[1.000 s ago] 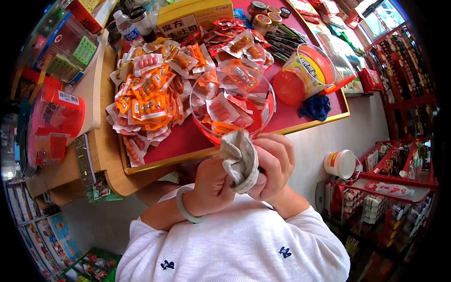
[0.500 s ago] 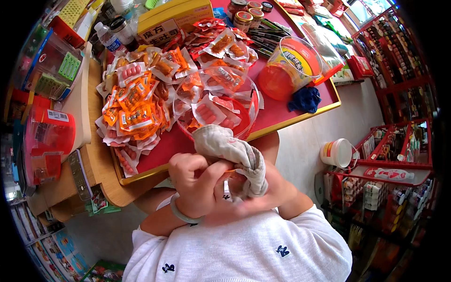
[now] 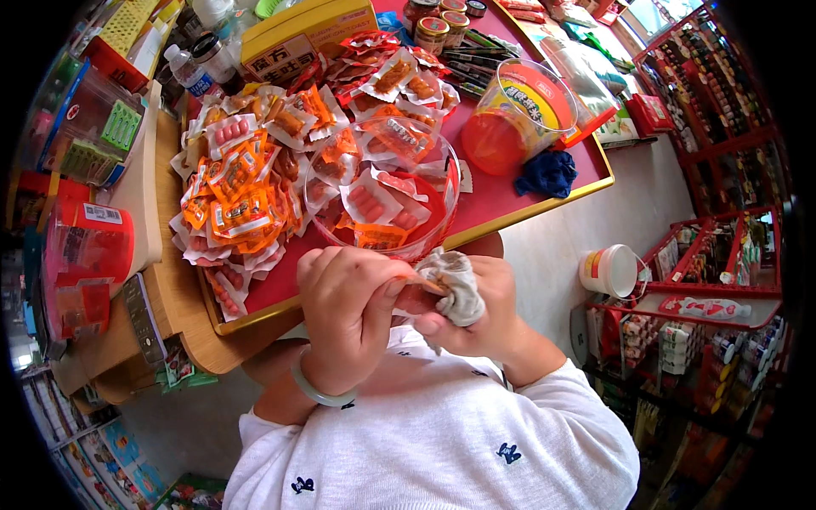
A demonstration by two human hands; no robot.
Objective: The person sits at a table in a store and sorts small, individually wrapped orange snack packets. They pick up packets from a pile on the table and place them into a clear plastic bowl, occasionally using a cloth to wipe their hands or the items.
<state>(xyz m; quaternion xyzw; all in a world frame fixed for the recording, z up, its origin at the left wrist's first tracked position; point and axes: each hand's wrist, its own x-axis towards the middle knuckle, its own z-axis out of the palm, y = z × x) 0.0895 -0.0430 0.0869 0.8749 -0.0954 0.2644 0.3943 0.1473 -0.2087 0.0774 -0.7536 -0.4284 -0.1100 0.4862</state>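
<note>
Close in front of my chest, both hands work together at the table's near edge. My left hand, with a pale bangle on its wrist, pinches the end of a small reddish snack packet. My right hand is closed round a crumpled off-white cloth, which presses against the packet. The fingers partly hide the packet's contents. Just beyond stands a clear round plastic tub with several snack packets inside. Left of it lies a big heap of orange and clear sealed snack packets.
On the red tabletop with gold edging stand a red-bottomed clear bucket and a dark blue cloth. A yellow box, a water bottle and small jars stand farther back. A white bucket is at right.
The cloth has gone from hanging over both hands to being bunched in my right hand. My left hand has risen slightly, and the packet between the hands now shows. An orange packet in the tub is uncovered.
</note>
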